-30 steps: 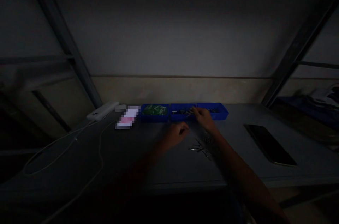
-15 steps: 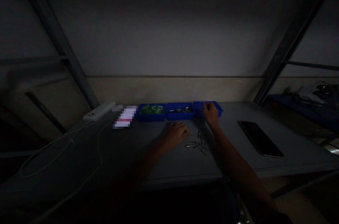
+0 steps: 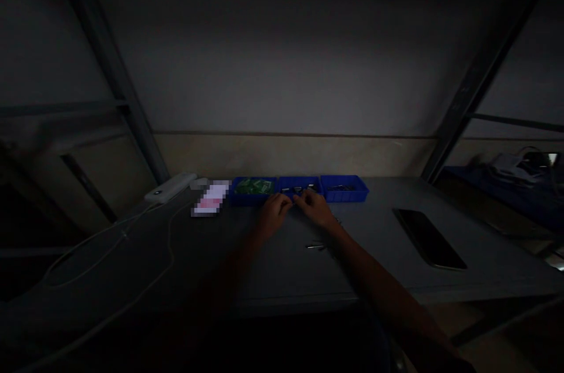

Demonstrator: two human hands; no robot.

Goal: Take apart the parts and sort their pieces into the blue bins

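Note:
My left hand (image 3: 274, 212) and my right hand (image 3: 312, 208) are close together in front of the middle blue bin (image 3: 288, 181). The fingers of both are pinched, and whatever small thing they hold is too dark to make out. Small metal parts (image 3: 298, 190) lie in the middle bin. The left blue bin (image 3: 247, 199) holds green pieces in clear wrapping (image 3: 254, 186). In the right blue bin (image 3: 348, 195) are a few thin dark pieces. Beneath my right forearm, thin metal pins (image 3: 315, 246) lie on the table, partly hidden.
A dark phone (image 3: 429, 239) lies at the right on the grey table (image 3: 273, 267). To the left are a lit, blurred-out screen (image 3: 211, 198) and a white power bank (image 3: 171, 187) with a pale cable (image 3: 170, 244). Metal posts (image 3: 136, 132) rise on both sides.
My right hand has come from the right bin leftward and nearer. My left hand has shifted slightly left and forward, so the two now meet before the middle bin.

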